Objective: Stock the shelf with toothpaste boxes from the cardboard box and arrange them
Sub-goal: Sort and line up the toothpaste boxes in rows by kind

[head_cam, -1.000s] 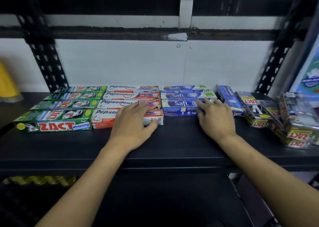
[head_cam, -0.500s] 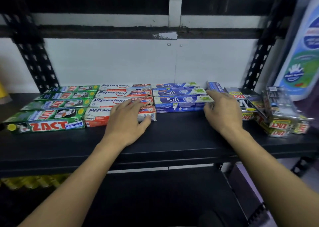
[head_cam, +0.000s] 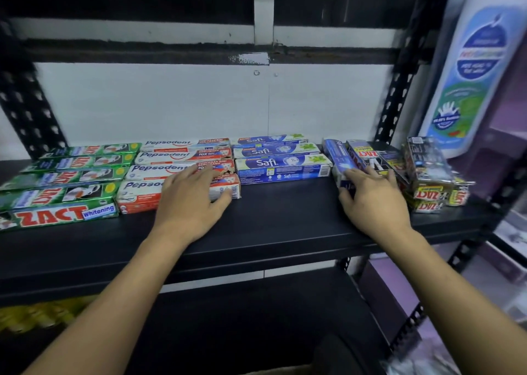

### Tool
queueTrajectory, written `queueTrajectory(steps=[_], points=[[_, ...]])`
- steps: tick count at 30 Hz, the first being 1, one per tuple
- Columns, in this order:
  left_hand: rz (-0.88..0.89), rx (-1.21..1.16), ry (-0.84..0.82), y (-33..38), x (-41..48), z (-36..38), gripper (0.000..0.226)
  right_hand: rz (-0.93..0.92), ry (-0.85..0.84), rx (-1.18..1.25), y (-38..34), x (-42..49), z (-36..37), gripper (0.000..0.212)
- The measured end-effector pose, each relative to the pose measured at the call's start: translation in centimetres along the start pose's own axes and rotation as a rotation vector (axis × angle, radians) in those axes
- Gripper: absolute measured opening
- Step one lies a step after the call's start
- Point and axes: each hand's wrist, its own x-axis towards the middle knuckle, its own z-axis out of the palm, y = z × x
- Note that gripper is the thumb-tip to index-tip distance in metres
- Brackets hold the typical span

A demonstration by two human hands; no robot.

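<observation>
left hand (head_cam: 188,203) on Pepsodent boxes (head_cam: 159,169) | right hand (head_cam: 373,203) grips blue box (head_cam: 334,152) (skewed)

A shop: branded toothpaste boxes (head_cam: 282,163) rowed on black metal shelving (head_cam: 285,217).
</observation>
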Motion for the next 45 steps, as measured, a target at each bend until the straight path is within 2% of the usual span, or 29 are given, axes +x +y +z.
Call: queueTrajectory(steps=[5, 9, 12, 14, 17, 25, 31, 34, 36, 40, 45], points=[[-0.002, 0.004, 0.009, -0.1, 0.1, 0.2, 0.054, -0.046, 0.16, 0.068, 0.1, -5.0, -1.2, 0.032], [0.0, 0.008, 0.02, -0.2, 0.2, 0.4, 0.054, 0.033, 0.284, 0.196, 0.3, -7.4, -2.4, 0.029], [0.005, 0.011, 0.018, -0.3, 0.2, 0.5, 0.054, 0.11, 0.24, 0.238, -0.3, -7.4, -2.6, 0.037], [0.008, 0.0, 0.024, -0.3, 0.2, 0.5, 0.052, 0.127, 0.22, 0.268, -0.5, -7.4, -2.3, 0.035], [0.01, -0.005, 0.025, -0.3, 0.1, 0.4, 0.051, 0.187, 0.274, 0.363, -0.4, -7.5, -2.5, 0.027], [0.005, 0.006, 0.029, -0.1, 0.1, 0.3, 0.051, 0.359, 0.408, 0.761, -0.4, -9.3, -4.1, 0.029], [0.001, 0.003, 0.02, 0.1, 0.0, 0.2, 0.051, 0.396, 0.353, 0.636, 1.1, -9.6, -4.0, 0.029], [0.001, -0.015, 0.025, 0.2, 0.0, 0.1, 0.049, 0.369, 0.263, 0.508, 1.4, -9.6, -4.2, 0.046], [-0.003, -0.017, 0.027, 0.2, -0.1, 0.0, 0.049, 0.35, 0.262, 0.455, 1.5, -9.5, -4.0, 0.052], [-0.003, -0.01, 0.022, 0.2, -0.1, -0.1, 0.05, 0.357, 0.368, 0.616, 1.3, -9.7, -4.3, 0.047], [0.001, -0.036, 0.027, -0.1, -0.1, 0.1, 0.053, 0.381, 0.439, 0.849, 1.9, -10.8, -5.5, 0.023]])
